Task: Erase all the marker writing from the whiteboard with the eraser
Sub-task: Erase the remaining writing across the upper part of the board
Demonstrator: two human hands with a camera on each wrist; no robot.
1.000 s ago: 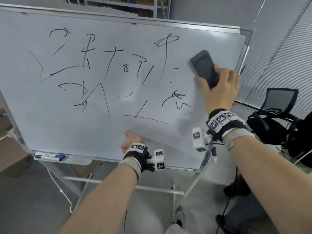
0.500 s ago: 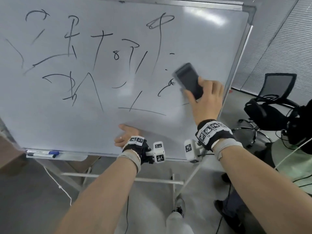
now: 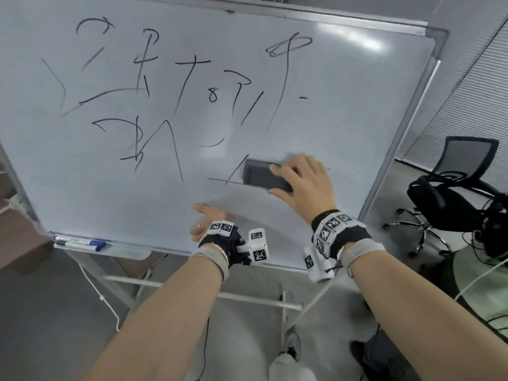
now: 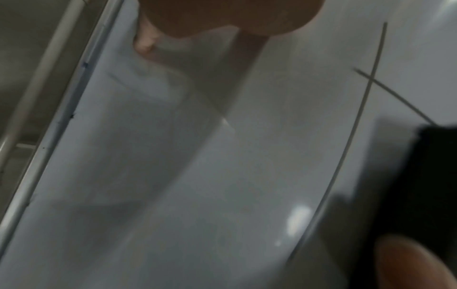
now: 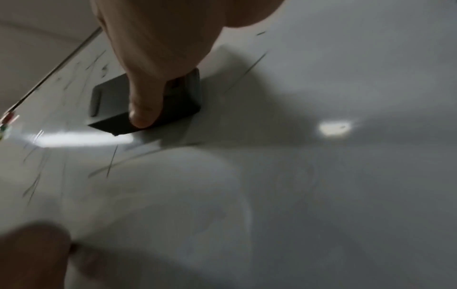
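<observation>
Grey floor runs under our forearms, and the white bars of the board's stand (image 3: 176,284) cross it just below our wrists. Our left hand (image 3: 210,220) lies on the lower part of the whiteboard (image 3: 82,188), fingers straight and spread, palm toward the surface, just above the bottom rail. Up and to the right of it our right hand (image 3: 305,185) grips the dark eraser (image 3: 262,177): the thumb curls along its lower edge and the fingers (image 3: 277,168) wrap its upper edge, pressing its face flat to the board. From the right wrist view the thumb (image 5: 144,97) crosses the eraser's back (image 5: 108,101) and the block sits tight on the board.

Off the eraser's left end a long flat stroke and a short slanted one (image 3: 232,174) run out from under it; the left wrist view catches the same crossed lines (image 4: 371,78). Marker writing (image 3: 154,105) fills the board above and to the left of both hands. Right of our right hand the board is bare apart from one small dash (image 3: 303,98) higher up.

Left of our left hand, markers (image 3: 82,243) lie in the tray at the board's lower edge. Beyond the board's right frame, past our right wrist, a black office chair (image 3: 450,188) stands before window blinds (image 3: 472,92).
</observation>
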